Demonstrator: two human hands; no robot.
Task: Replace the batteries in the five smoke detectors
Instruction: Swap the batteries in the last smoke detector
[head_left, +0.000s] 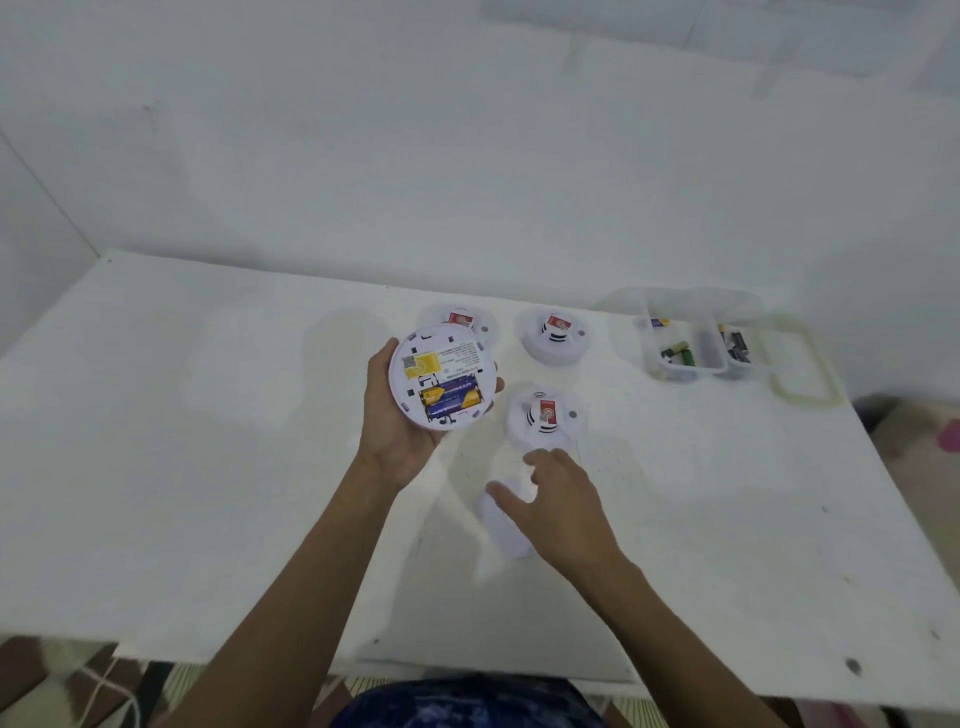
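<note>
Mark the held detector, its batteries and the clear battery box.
held detector (439, 378): head view, middle of its back face.
batteries (449, 400): head view, middle of the blue pair.
clear battery box (691, 368): head view, front rim.

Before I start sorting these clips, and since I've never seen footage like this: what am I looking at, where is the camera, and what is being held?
There is no machine here. A person works with bare hands, and the single picture comes from a camera worn on their head, looking down over a white table. The left hand holds a round smoke detector turned over, so two blue-and-yellow batteries show in its bay. The right hand, fingers spread, reaches over a white disc on the table, perhaps a cover; whether it touches is unclear. Three more detectors sit beyond: one behind, one further right, one nearer. At the right, clear tubs hold loose batteries.
</note>
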